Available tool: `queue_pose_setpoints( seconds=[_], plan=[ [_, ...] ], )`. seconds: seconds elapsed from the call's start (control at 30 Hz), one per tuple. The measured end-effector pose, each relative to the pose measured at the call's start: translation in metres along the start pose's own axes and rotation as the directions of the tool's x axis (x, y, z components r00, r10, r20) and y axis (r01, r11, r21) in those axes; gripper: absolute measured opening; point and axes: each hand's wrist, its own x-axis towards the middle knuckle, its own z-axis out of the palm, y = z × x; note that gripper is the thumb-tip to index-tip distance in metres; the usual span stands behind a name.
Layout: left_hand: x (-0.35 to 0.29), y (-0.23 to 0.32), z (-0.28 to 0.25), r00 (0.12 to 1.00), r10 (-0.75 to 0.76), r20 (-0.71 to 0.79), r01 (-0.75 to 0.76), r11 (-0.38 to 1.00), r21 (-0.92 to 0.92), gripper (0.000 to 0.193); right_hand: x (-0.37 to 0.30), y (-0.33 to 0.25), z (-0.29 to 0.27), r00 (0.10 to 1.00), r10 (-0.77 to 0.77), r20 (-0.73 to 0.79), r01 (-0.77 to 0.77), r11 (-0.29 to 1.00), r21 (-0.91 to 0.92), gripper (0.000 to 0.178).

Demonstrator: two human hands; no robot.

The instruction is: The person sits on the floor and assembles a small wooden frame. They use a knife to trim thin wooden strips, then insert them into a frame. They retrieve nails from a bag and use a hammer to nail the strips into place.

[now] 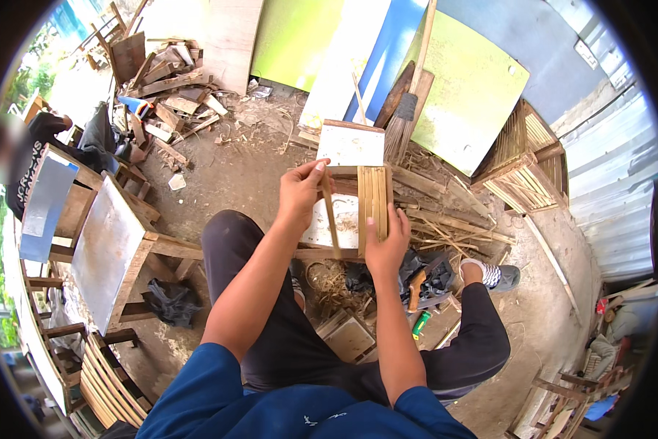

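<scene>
Dirt floor (234, 172) strewn with wood chips and shavings spreads under the seated person, with a heap of scrap timber (164, 80) at the far left and coloured boards (387, 66) leaning against the far wall. A slatted bamboo crate (526, 164) stands at the far right beside corrugated metal sheeting; what it holds cannot be made out. Loose bamboo strips (446, 219) lie piled just right of the work. At the left stands a wooden table (106, 249), with another person beyond it. In the middle, a small wooden frame (347, 194) rests between the knees. The left hand (299, 194) pinches a single thin bamboo slat (331, 216) between thumb and fingers, upright against the frame. The right hand (386, 249) lies fairly flat, fingers pressed on a row of bamboo slats (373, 201) already set side by side in the frame.
</scene>
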Motion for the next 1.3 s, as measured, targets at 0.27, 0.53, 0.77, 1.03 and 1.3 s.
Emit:
queue_pose_setpoints(
  seconds=[0.27, 0.53, 0.77, 1.03, 1.3],
  plan=[
    [0.017, -0.037, 0.021, 0.992, -0.098, 0.076, 0.087, 0.987, 0.134, 0.033, -0.04, -0.02, -0.025, 0.939, 0.122, 0.322, -0.283, 0.809, 0.515, 0.037],
    [0.022, -0.066, 0.016, 0.973, -0.173, 0.15, 0.148, 0.975, 0.165, 0.033, -0.029, -0.021, -0.011, 0.905, 0.257, 0.34, -0.422, 0.654, 0.628, 0.031],
    [0.028, -0.073, 0.009, 0.997, -0.037, 0.065, 0.016, 0.955, 0.295, 0.032, -0.03, -0.009, -0.001, 0.982, -0.147, 0.115, 0.142, 0.989, 0.048, 0.03],
    [0.016, -0.065, 0.014, 0.973, -0.175, 0.15, 0.12, 0.94, 0.32, 0.035, -0.025, 0.016, -0.016, 0.974, 0.035, 0.222, -0.122, 0.913, 0.39, 0.02],
    [0.013, -0.062, 0.017, 0.968, -0.148, 0.203, 0.059, 0.919, 0.389, 0.034, -0.015, 0.051, -0.023, 0.992, -0.08, 0.1, 0.037, 0.925, 0.378, 0.037]
  ],
)
